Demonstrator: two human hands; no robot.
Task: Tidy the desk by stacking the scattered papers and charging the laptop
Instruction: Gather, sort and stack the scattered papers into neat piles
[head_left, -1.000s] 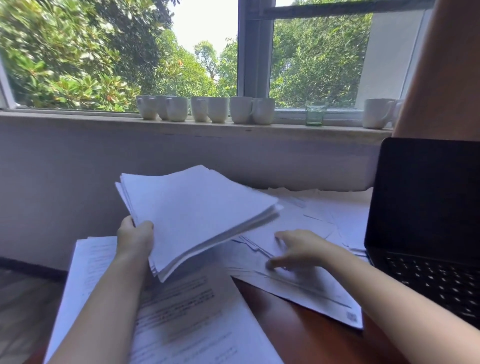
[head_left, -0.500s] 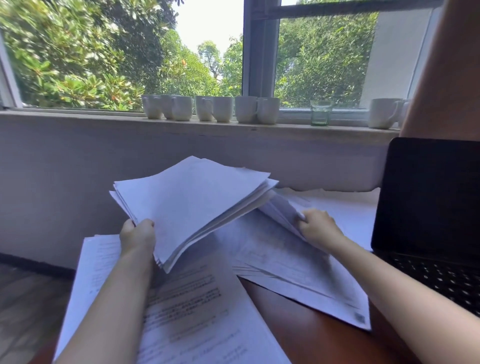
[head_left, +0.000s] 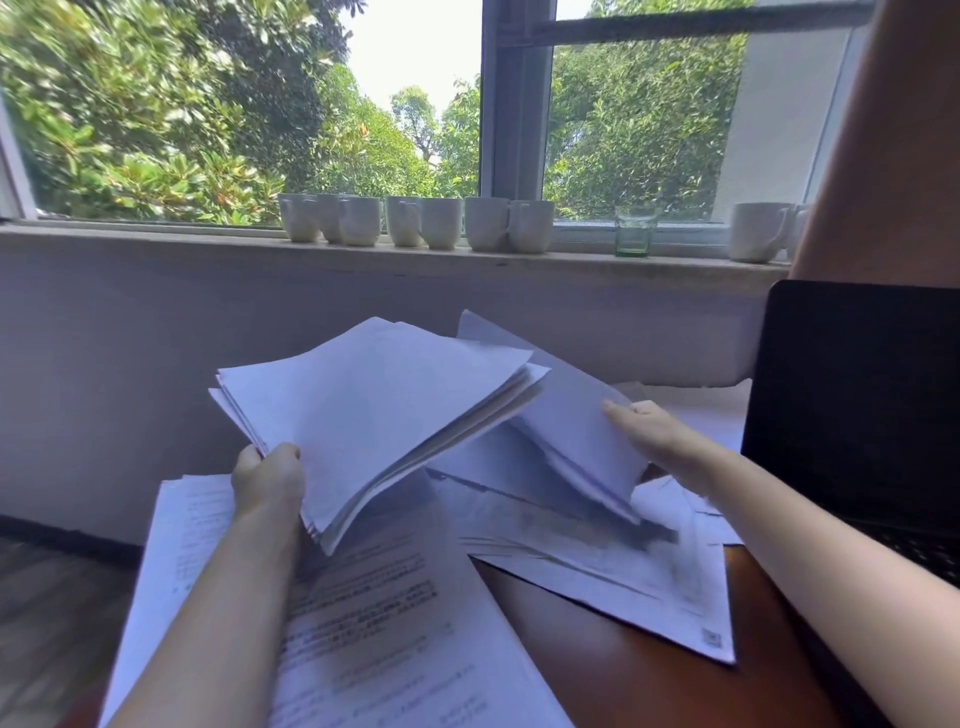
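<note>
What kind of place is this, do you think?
Probably an office or study: a wooden desk strewn with papers, an open laptop at the right, and a row of white mugs on the windowsill.

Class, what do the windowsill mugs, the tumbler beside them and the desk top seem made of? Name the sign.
Mugs: probably glazed ceramic; opaque white, thick walls, soft sheen. Tumbler: glass; see-through with a green tint. Desk top: glossy reddish-brown, likely varnished wood or veneer; the look leaves it open.
</note>
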